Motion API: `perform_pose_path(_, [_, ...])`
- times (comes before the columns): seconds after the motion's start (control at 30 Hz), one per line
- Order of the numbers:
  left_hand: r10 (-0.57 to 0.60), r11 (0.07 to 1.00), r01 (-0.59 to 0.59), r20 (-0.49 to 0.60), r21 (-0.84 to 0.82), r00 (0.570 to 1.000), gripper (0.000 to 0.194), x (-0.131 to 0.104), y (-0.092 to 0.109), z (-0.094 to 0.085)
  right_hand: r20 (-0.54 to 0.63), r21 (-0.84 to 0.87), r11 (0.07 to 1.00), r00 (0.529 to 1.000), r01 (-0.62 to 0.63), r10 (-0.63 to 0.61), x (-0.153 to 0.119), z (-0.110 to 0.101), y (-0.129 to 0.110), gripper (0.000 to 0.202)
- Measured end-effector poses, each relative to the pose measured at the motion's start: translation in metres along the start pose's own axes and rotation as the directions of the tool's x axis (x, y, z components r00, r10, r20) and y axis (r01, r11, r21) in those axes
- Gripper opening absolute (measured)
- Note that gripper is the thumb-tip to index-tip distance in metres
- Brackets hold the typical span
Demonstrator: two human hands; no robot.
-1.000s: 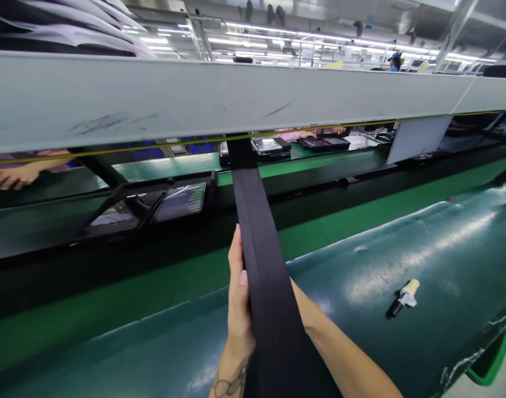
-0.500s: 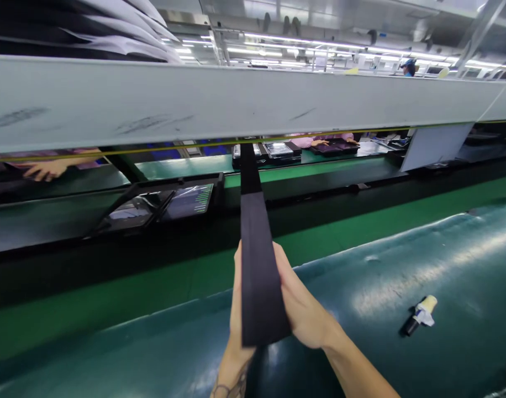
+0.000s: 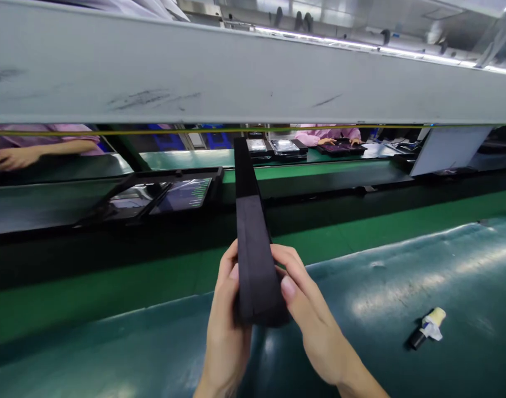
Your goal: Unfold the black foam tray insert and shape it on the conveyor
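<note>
While one black strip (image 3: pixel 253 249) is clamped at its near end between left hand (image 3: pixel 225 326) and right hand (image 3: pixel 313 323), one marker (image 3: pixel 427 328) is seen lower right on the bench (image 3: pixel 402 287).

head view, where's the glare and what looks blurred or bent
Head view: ceiling lights glare in pale streaks on the dark green mat; the grey overhead beam bows from wide-angle distortion; the long black part, gripped by left hand and right hand, is sharp; far co-workers are soft.
</note>
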State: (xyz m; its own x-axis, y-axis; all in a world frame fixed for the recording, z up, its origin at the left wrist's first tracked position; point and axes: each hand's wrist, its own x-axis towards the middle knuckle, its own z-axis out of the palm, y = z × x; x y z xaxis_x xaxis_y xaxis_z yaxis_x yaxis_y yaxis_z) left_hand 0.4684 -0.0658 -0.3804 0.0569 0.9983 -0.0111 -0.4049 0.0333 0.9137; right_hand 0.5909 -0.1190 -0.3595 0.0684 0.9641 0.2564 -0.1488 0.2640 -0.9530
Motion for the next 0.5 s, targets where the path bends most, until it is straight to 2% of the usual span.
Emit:
perform_pose_path(0.1, [-0.091,0.995,0.089,-0.047,-0.043,0.995,0.077,-0.02,0.023,0.011,0.034,-0.06,0.997,0.998,0.054,-0.052,-0.011,0.003,-0.006,0.042])
perform_pose_path(0.17, [-0.129,0.99,0.126,-0.04,-0.068,0.991,0.085,-0.03,0.035,0.017,0.047,-0.073,0.993,0.995,0.093,-0.09,-0.014,0.004,-0.005,0.048])
perform_pose_path(0.27, [-0.168,0.981,0.17,0.032,-0.09,0.985,0.094,-0.037,0.045,0.021,0.041,-0.014,0.995,0.994,0.101,-0.1,-0.012,0.006,-0.002,0.056])
perform_pose_path(0.4, [-0.173,0.978,0.186,0.127,-0.094,0.977,0.086,-0.04,0.051,0.019,0.066,0.071,0.995,0.995,0.064,-0.069,-0.01,0.01,0.001,0.055])
perform_pose_path(0.5, [-0.134,0.981,0.165,0.259,-0.099,0.956,0.09,-0.043,0.046,0.016,0.092,0.061,0.987,0.984,0.148,-0.154,-0.018,0.006,0.006,0.049])
